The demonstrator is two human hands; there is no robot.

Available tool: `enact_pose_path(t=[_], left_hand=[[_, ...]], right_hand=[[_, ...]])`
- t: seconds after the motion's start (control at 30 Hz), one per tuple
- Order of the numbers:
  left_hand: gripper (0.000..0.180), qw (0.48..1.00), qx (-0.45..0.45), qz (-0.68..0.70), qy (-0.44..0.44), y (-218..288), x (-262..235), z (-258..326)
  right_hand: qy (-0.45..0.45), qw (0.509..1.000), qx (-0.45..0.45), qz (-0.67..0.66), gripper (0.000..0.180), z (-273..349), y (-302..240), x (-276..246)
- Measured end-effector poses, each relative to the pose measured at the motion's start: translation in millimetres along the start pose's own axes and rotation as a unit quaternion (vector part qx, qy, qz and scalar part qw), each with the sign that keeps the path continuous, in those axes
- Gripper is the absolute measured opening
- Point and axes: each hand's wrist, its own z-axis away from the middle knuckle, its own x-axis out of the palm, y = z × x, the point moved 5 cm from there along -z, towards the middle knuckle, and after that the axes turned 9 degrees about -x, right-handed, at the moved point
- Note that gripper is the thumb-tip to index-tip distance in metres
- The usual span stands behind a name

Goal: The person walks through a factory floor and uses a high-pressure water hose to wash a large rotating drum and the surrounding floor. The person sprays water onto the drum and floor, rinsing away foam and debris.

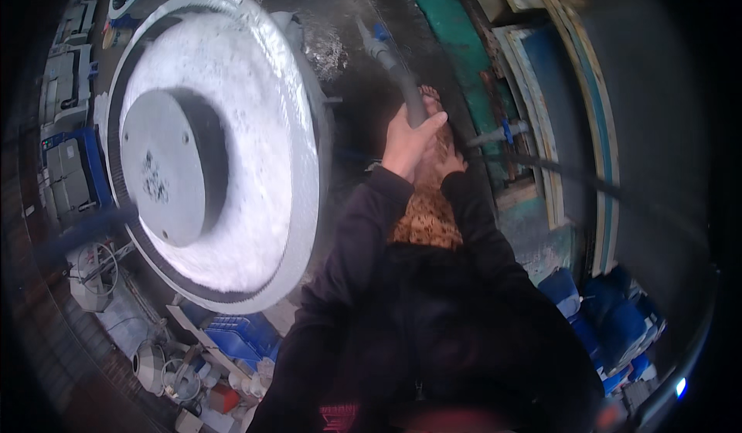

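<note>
My left hand (411,138) is wrapped round a grey hose (399,74), its thumb lying along it. A blue valve handle (379,31) sits near the hose's far, tapered end. Close by on the right, my right hand (454,163) is at the brown patterned cloth (429,213) over my legs. Its fingers are mostly hidden, so whether it grips anything does not show. Bare toes (430,91) appear just beyond the hands. To the left stands a large round grey tub (309,170) with white, foamy-looking contents (251,193) around a round grey hub (164,169).
Wet dark floor (340,0) stretches ahead, with a green strip (444,23) beside it. Wood-edged panels (591,116) stand at the right, near a pipe with a blue valve (508,132). Blue containers (618,325) are at the lower right, and a blue crate (241,336) at the lower left.
</note>
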Motion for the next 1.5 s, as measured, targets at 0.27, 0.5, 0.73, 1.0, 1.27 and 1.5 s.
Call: enact_pose_path(t=[0.27,0.5,0.73,1.0,1.27,1.5], left_hand=[[0.016,0.985,-0.032,0.011,0.172,48,-42,-264],[0.015,0.942,-0.062,-0.011,0.331,56,-116,-375],[0.013,0.913,0.026,-0.034,0.406,60,-125,-389],[0.019,0.916,0.041,-0.002,0.398,52,-157,-350],[0.024,0.884,0.072,0.004,0.463,43,-211,-320],[0.055,0.834,0.153,-0.015,0.529,37,-207,-318]], right_hand=[[-0.213,0.937,0.193,0.197,0.117,-106,8,16],[-0.129,0.97,0.195,0.063,0.097,-155,-32,-37],[-0.108,0.971,0.201,0.067,0.098,-170,-52,-44],[-0.021,0.986,0.162,0.023,0.097,-160,-63,-40],[-0.012,0.987,0.149,0.067,0.088,-157,-63,-39],[0.009,0.979,0.172,0.106,0.073,-153,-63,-29]])
